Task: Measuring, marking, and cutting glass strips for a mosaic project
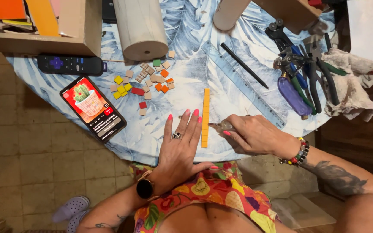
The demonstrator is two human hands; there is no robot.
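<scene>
My left hand [182, 144] lies flat, pinning the orange strip [205, 117]; my right hand [249, 134], at three o'clock, grips the cutter [219, 126], scoring it.

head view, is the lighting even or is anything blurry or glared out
Head view: lighting is soft and fairly even, with only faint shadows under the left hand and right hand; the orange strip and small tiles look sharp; the phone screen is bright but readable in shape; slight wide-angle bending shows at the edges, and the white sheet top right is nearly blown out.
</scene>
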